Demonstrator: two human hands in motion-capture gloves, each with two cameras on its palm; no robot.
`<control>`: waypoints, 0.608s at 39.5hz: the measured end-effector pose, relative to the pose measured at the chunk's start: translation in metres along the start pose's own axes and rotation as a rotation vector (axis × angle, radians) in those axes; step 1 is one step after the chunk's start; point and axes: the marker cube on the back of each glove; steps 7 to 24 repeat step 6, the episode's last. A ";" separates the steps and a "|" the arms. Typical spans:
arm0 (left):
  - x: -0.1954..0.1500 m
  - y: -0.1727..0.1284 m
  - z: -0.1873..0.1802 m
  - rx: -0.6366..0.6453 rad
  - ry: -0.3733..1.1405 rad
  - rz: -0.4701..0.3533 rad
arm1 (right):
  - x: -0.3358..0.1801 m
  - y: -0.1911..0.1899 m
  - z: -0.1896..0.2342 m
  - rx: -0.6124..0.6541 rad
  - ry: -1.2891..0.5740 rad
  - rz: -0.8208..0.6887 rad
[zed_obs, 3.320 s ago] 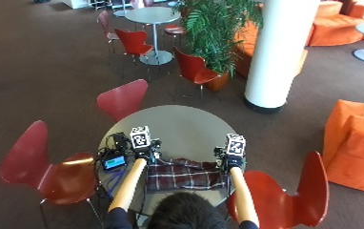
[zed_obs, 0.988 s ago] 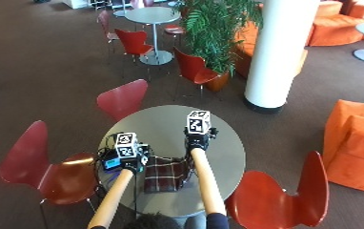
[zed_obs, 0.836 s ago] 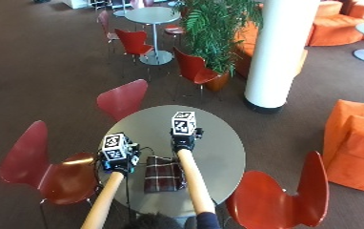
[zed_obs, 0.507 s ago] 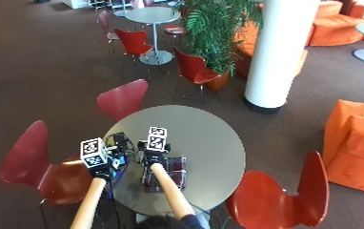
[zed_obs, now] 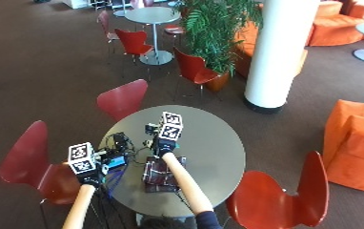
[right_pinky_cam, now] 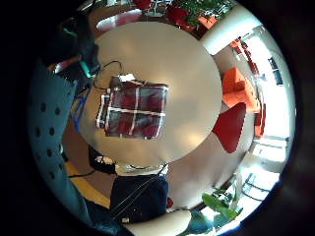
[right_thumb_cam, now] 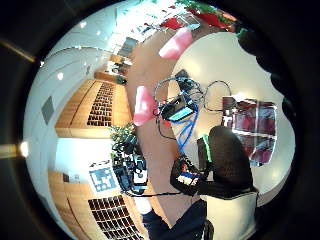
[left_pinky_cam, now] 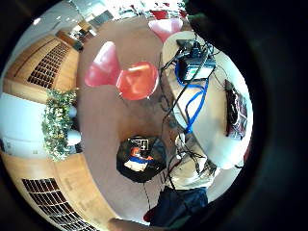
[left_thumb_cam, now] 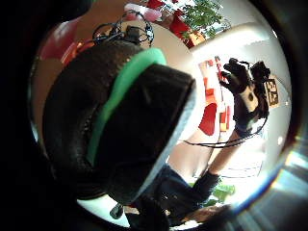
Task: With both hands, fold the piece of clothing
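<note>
A dark red plaid garment (zed_obs: 158, 176) lies folded into a small rectangle on the near left part of the round grey table (zed_obs: 214, 143). The right little finger side palm view shows the garment (right_pinky_cam: 133, 110) lying flat with nothing on it. My right hand (zed_obs: 163, 145) hovers above its far edge with fingers spread and relaxed, as the left thumb side palm view shows (left_thumb_cam: 240, 86). My left hand (zed_obs: 90, 177) is off the table's left edge, over a red chair, fingers (left_thumb_cam: 130, 120) loosely curled and holding nothing.
A small device with a lit screen and blue and black cables (zed_obs: 115, 160) lies on the table left of the garment. Red chairs (zed_obs: 49, 171) (zed_obs: 125, 98) (zed_obs: 277, 200) ring the table. A white pillar (zed_obs: 277, 47) and an orange sofa (zed_obs: 359, 138) stand further off.
The garment, spread wide between both hands 3.3 s ago, is now a compact folded rectangle. Both hands moved left; the left one went past the table's edge, and neither holds the cloth.
</note>
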 end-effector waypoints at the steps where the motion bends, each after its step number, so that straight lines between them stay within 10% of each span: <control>1: -0.001 0.000 0.001 -0.006 -0.010 -0.001 | 0.002 0.002 -0.005 0.003 -0.002 0.005; 24: -0.002 -0.001 -0.003 -0.003 -0.028 -0.013 | 0.008 0.006 -0.015 -0.008 -0.004 0.017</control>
